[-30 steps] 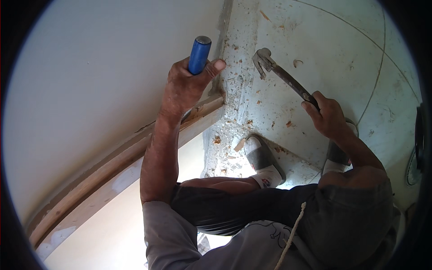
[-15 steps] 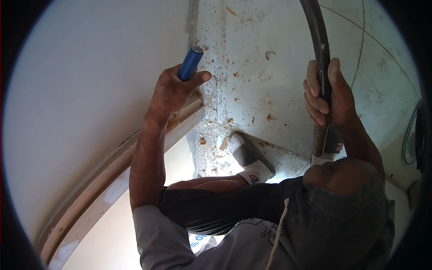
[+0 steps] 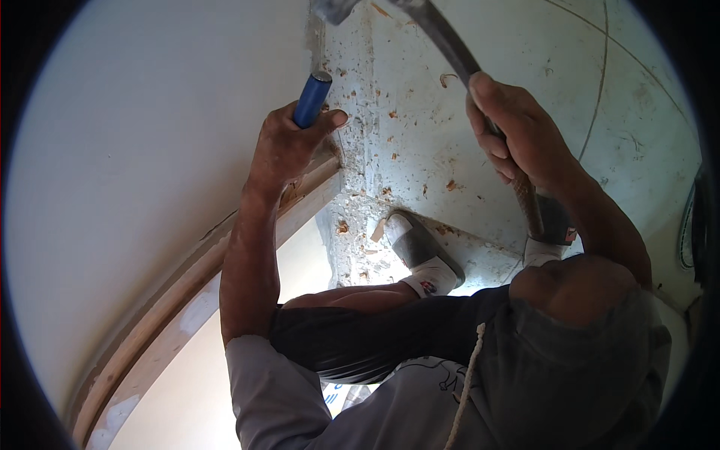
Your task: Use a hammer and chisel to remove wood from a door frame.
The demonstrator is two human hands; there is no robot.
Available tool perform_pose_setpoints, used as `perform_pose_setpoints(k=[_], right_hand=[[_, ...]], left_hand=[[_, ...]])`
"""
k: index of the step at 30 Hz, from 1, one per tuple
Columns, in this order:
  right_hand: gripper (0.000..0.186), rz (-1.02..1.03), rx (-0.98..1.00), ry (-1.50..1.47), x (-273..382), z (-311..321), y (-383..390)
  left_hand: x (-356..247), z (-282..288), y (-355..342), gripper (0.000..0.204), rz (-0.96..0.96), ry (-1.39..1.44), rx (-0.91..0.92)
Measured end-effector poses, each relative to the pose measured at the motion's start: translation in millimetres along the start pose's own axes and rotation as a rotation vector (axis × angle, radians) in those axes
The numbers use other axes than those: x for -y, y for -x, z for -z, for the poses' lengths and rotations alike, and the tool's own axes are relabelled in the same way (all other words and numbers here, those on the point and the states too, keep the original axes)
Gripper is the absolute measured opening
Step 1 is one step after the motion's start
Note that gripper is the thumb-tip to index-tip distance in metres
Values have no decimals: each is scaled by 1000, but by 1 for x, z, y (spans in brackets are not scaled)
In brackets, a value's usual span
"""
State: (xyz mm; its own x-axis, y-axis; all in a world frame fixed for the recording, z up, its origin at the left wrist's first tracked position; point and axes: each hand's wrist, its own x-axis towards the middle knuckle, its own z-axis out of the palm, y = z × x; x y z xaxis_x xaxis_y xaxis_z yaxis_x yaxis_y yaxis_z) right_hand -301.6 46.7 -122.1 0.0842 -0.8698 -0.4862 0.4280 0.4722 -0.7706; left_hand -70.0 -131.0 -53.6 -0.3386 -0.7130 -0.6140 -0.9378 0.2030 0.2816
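Observation:
My left hand [image 3: 283,146] is closed around the blue handle [image 3: 313,100] of a tool, probably a chisel, whose lower end is hidden by the hand and arm. It is held over the end of a wooden strip [image 3: 166,306] along the white wall. My right hand [image 3: 517,131] grips the dark, curved shaft of a hammer [image 3: 442,34] in the upper right area; its blurred metal head sits at the top edge, above and apart from the blue handle, and the rough lower end of the shaft pokes out below my fingers.
A pale floor [image 3: 540,60] strewn with wood shavings and debris fills the right. A white wall [image 3: 127,120] takes up the left. My sandalled feet [image 3: 405,244] are below my arms. A dark round-edged object [image 3: 694,217] lies at the far right edge.
The hammer swung up, its head leaving view, and has come down leftward with the head reappearing at the top. My left hand with the blue handle has shifted slightly left in the picture.

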Motion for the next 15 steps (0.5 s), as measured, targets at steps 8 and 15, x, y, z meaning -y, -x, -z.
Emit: perform_pose_setpoints(k=[8,15], right_hand=[[57,43,-45,-46,8,-5,-3],[58,-103,117,221,-3,-8,-10]], left_hand=[[1,-4,-2,44,-23,50,-52],[11,-1,-4,44,-12,61,-54]])
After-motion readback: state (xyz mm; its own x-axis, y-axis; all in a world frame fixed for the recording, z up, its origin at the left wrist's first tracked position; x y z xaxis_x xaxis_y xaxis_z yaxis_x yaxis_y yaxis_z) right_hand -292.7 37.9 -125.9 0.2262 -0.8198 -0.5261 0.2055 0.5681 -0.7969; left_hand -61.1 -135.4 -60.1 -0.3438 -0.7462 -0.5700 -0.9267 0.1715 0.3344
